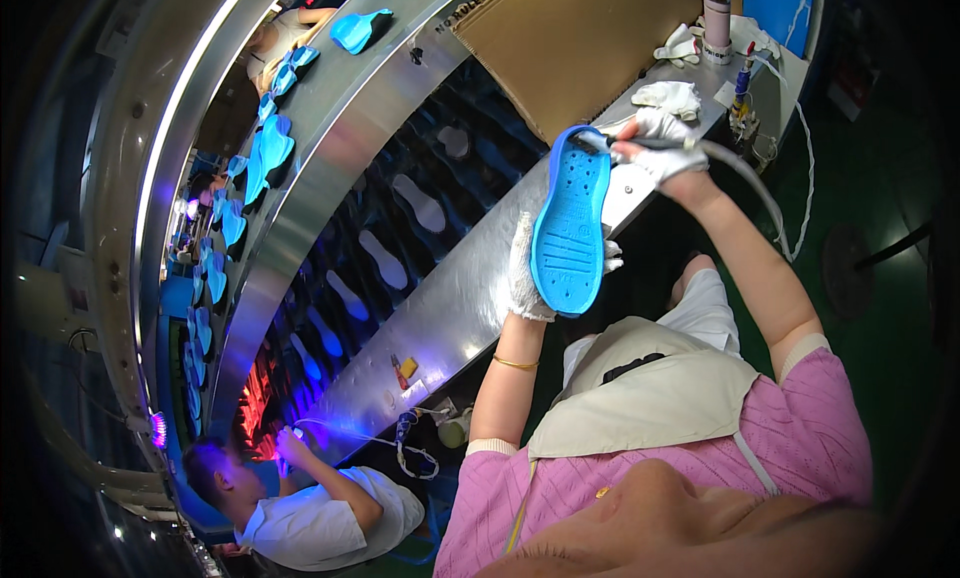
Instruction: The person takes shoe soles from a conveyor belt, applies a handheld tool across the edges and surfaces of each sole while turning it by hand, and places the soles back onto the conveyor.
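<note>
A blue shoe sole is tilted up in front of me, its inner face with small holes and ridges toward me. My left hand, in a white glove, is closed around it from beneath; the sole hides most of the palm, and fingertips show past its right edge. My right hand, also gloved with some fingers bare, is closed on a brush fed by a grey hose. The bristles are at the sole's upper end, slightly blurred.
Alongside runs a metal ledge. White gloves, a pink cylinder and a valve lie toward its far end, beside cardboard. Pale soles rest behind the ledge. Blue pieces ride a conveyor. A co-worker sits lower left.
</note>
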`<state>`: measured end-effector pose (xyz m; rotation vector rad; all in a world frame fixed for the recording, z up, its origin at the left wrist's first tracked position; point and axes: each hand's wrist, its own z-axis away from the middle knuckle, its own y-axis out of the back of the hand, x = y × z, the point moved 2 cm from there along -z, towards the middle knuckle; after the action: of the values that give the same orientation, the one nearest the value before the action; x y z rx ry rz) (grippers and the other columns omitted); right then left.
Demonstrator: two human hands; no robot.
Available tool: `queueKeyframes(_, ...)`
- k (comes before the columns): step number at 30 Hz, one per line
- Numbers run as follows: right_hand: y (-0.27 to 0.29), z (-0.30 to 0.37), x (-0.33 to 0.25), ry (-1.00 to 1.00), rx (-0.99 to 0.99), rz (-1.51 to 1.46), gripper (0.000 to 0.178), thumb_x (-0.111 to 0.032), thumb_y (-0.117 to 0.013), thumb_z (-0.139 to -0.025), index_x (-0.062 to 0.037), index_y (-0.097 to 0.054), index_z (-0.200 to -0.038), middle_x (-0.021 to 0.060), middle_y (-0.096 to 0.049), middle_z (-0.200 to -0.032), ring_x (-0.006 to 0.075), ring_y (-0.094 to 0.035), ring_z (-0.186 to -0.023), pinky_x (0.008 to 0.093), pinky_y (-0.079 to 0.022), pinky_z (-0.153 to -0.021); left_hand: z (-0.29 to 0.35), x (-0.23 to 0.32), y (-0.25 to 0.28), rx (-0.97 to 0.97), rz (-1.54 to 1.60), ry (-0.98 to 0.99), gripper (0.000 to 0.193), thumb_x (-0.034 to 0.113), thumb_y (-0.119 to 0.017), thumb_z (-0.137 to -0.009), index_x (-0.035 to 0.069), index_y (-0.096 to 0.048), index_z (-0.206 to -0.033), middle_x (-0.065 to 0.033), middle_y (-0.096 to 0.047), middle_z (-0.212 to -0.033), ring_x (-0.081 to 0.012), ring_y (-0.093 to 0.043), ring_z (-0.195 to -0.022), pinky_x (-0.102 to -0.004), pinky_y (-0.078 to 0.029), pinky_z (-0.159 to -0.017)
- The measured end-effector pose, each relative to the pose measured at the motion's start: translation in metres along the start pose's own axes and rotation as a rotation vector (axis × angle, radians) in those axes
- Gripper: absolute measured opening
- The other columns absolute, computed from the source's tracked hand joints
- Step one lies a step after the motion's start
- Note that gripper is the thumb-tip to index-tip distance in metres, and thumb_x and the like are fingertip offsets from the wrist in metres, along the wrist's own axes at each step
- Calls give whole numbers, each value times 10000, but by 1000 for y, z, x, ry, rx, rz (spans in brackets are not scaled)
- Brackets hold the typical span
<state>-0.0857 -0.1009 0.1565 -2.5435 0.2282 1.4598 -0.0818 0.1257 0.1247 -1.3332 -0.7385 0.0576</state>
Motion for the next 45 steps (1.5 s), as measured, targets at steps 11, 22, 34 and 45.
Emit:
queueKeyframes(11, -51, 54, -51, -13, -435, 25, 167, 12, -763, -771, -47, -643, -871, 68, -676, -874, 162, -652, -854, 302, -519, -798, 23, 23, 18, 202, -50, -207, 750, 598, -291, -980, -18, -434, -1383, -235, -584, -1265, -376, -620, -1073, -491, -515, -947)
queueKeyframes(22, -48, 32, -70, 245, -597, 278, 192, 92, -684, -708, -64, -643, -812, 102, -642, -800, 267, -642, -738, 334, -511, -661, 33, 34, -4, 242, -213, -347, 655, 559, -438, -966, 57, -441, -1387, -166, -629, -1175, -324, -660, -989, -476, -562, -884)
queueKeyframes(34, -62, 37, -95, 429, -700, 468, 150, 1, -704, -703, -90, -644, -807, 83, -652, -793, 272, -659, -752, 327, -511, -659, 39, 66, -19, 258, -386, -482, 704, 594, -387, -966, 59, -408, -1423, -195, -597, -1248, -368, -643, -1037, -491, -535, -907)
queueKeyframes(45, -33, 32, -109, 244, -211, 149, 207, 79, -757, -727, -56, -645, -836, 88, -656, -885, 177, -634, -804, 290, -505, -769, 7, 287, -117, -171, -124, -711, 746, 586, -250, -984, 8, -312, -1453, -247, -421, -1412, -429, -436, -1281, -590, -377, -1073)
